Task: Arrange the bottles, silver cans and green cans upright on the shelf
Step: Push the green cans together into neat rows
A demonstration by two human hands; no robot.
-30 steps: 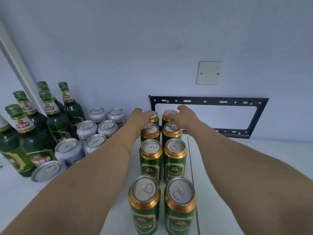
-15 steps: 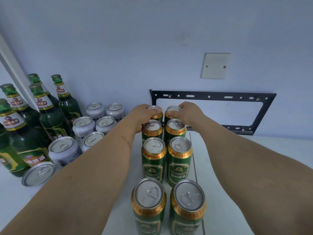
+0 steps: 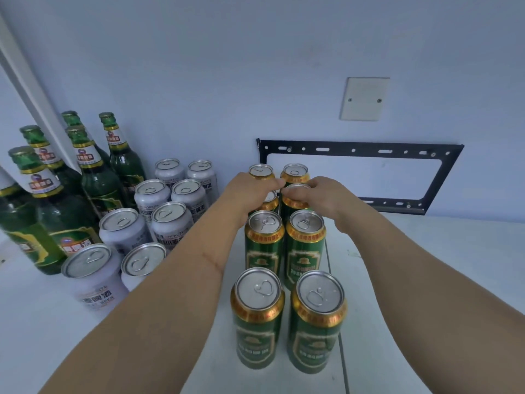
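Green cans [image 3: 305, 248] stand upright in two columns running back to the wall on the white shelf [image 3: 426, 265]. My left hand [image 3: 250, 191] grips the top of the second-from-back can in the left column. My right hand [image 3: 326, 194] grips the top of the matching can [image 3: 294, 201] in the right column. Both hands meet above these two cans, and the left one is mostly hidden. Silver cans [image 3: 170, 220] stand upright in two columns to the left. Green glass bottles [image 3: 93, 177] stand upright at the far left.
A black metal wall bracket [image 3: 360, 150] hangs on the wall behind the green cans, with a white blank plate [image 3: 365, 99] above it. A seam runs along the shelf right of the cans. A white post [image 3: 25, 81] slants at the left.
Both hands have drawn back from the rearmost pair of green cans to the pair in front of it. The view has shifted slightly.
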